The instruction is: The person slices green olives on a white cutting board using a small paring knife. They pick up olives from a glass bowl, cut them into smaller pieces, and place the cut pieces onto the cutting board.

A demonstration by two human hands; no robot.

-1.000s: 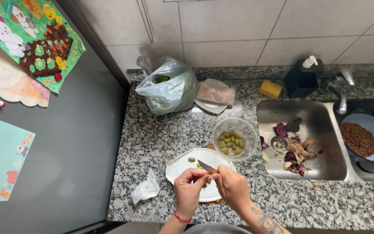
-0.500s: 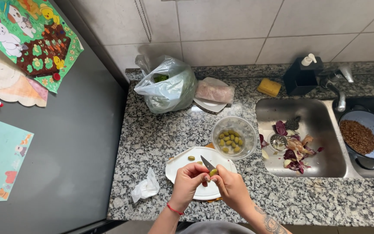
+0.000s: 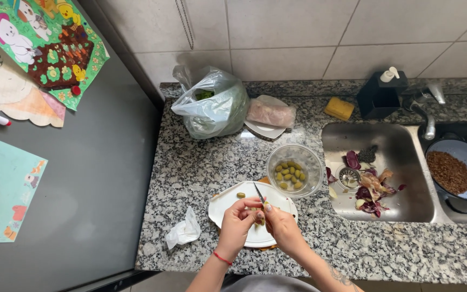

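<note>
A grey speckled stone bench [image 3: 201, 173] runs from a dark fridge side [image 3: 82, 189], hung with children's drawings, to a steel sink [image 3: 406, 157] holding purple and tan vegetable scraps [image 3: 368, 186]. Further right, a white colander [image 3: 463, 170] of brown grains sits in a second basin. At the back of the bench lie a knotted clear plastic bag [image 3: 212, 105] with greens inside, a plate with wrapped pale meat [image 3: 270, 114], a yellow sponge [image 3: 339, 108] and a black soap dispenser [image 3: 380, 94].

Nearer, a clear plastic bowl [image 3: 295, 170] holds green olives, just beside the white plate [image 3: 228, 203] at the bench's front edge. One loose olive [image 3: 240, 195] rests on that plate; a crumpled white tissue [image 3: 184, 230] lies to its left.

Over the plate the two hands meet. The left hand [image 3: 236, 224], a red band at its wrist, is curled with fingertips pinched on something small, mostly hidden. The right hand [image 3: 281, 224] is closed around a small knife [image 3: 258, 192], blade pointing up and away, tip near the bowl.
</note>
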